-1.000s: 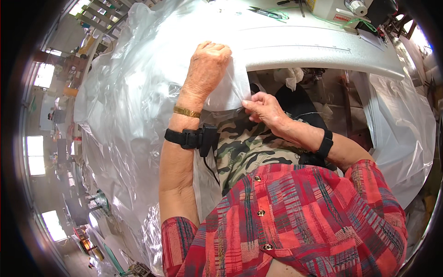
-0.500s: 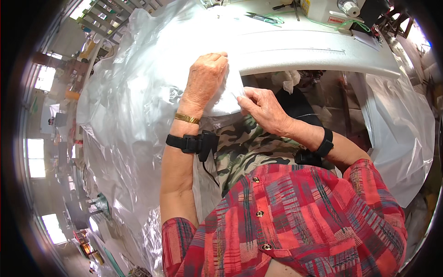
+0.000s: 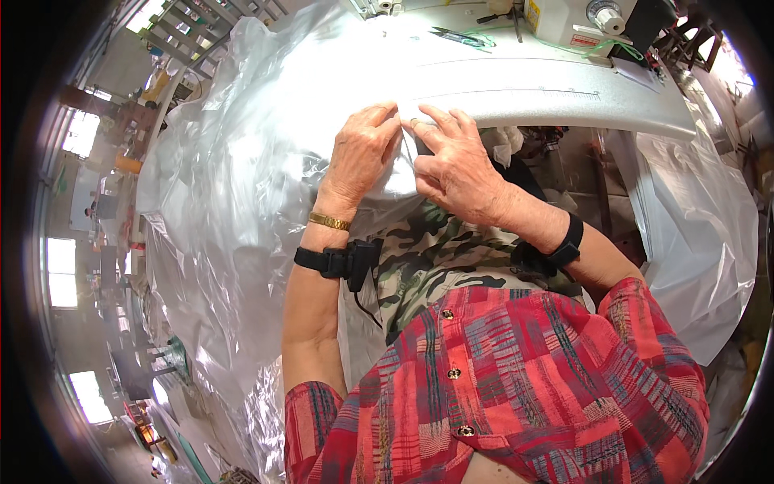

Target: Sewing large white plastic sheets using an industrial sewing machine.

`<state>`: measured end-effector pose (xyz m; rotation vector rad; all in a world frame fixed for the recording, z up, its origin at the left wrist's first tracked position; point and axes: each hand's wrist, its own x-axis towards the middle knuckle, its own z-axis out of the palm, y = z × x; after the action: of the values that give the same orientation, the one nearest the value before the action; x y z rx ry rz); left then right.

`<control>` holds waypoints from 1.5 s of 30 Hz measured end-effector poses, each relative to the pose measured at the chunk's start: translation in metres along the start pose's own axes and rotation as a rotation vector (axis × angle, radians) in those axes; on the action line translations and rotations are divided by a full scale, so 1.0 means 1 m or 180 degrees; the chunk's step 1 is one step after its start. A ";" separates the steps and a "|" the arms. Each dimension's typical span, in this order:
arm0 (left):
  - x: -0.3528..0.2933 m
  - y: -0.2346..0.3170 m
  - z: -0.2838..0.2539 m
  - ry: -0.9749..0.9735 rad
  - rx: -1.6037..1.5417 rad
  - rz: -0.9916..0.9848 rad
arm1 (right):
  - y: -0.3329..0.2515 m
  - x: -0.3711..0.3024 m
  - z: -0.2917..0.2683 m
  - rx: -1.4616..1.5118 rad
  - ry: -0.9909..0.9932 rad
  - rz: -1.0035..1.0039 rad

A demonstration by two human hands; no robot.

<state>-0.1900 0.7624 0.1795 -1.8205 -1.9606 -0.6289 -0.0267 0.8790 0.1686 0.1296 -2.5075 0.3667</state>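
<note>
A large sheet of clear, shiny plastic film (image 3: 234, 185) spreads over the left side of the white machine table (image 3: 516, 77) and hangs down beside my left arm. My left hand (image 3: 363, 153) is closed on the film near the table's front edge, its fingertips bunched together. Close beside it, my right hand (image 3: 461, 165) has its fingers spread and its thumb apart. The right index fingertip touches the film's edge, almost meeting the left fingertips. Glare washes out the film just beyond both hands.
Snips (image 3: 459, 36) with green thread lie at the back of the table. A white machine head with a knob (image 3: 606, 16) stands at the back right. More plastic film (image 3: 693, 234) hangs at the right. My camouflage-covered lap (image 3: 443, 250) is below the hands.
My right hand has let go of its pinch on the film's edge, moved up toward my left fingertips and spread its fingers. My left hand has come slightly nearer to me.
</note>
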 end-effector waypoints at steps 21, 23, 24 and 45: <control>-0.002 -0.004 0.004 0.0088 -0.0267 -0.0114 | -0.003 0.014 -0.004 -0.0425 -0.0508 -0.0213; 0.000 -0.010 0.004 0.0101 -0.0271 -0.0142 | 0.001 0.018 -0.001 -0.0411 -0.0526 -0.0148; 0.003 -0.013 0.004 0.0060 -0.0265 -0.0134 | 0.004 0.020 0.000 -0.0428 -0.0482 -0.0188; 0.063 -0.111 0.030 -0.0163 -0.0412 -0.0694 | 0.096 0.121 0.060 -0.0430 -0.0144 0.0256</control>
<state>-0.3056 0.8249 0.1834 -1.7240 -2.2193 -0.8008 -0.1753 0.9526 0.1684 -0.0169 -2.5788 0.2278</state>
